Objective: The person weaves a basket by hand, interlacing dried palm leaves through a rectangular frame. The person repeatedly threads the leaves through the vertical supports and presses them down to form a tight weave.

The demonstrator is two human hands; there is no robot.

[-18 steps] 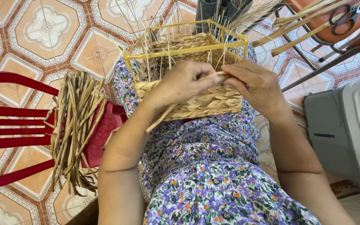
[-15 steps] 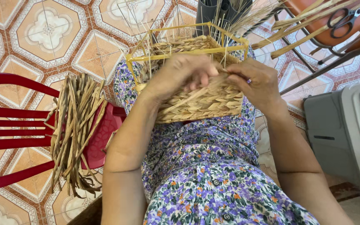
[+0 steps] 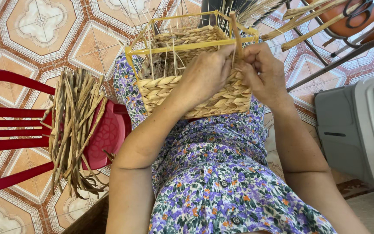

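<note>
Basket (image 3: 187, 93), half woven from pale braided straw on a yellow wire frame (image 3: 178, 47), rests on the person's lap against a floral dress (image 3: 221, 173). Its finished wall faces the person; thin upright stakes rise inside the frame above the weave. The left hand (image 3: 206, 73) lies over the near wall at the basket's right end, fingers curled round the yellow rim and a straw strand (image 3: 237, 37). The right hand (image 3: 265, 71) sits just beside it at the right corner, fingers pinched on the same strand where it stands up past the frame. Both hands are closed on the work, touching each other at the knuckles.

A bundle of dried straw (image 3: 74, 130) drapes over the seat of a red chair (image 3: 104, 134) to the left of the lap. Patterned tiles (image 3: 22, 26) cover the floor. At the right edge stands a grey box (image 3: 360, 125). Scissors (image 3: 362, 6) and long sticks (image 3: 308, 26) lie at the top right corner.
</note>
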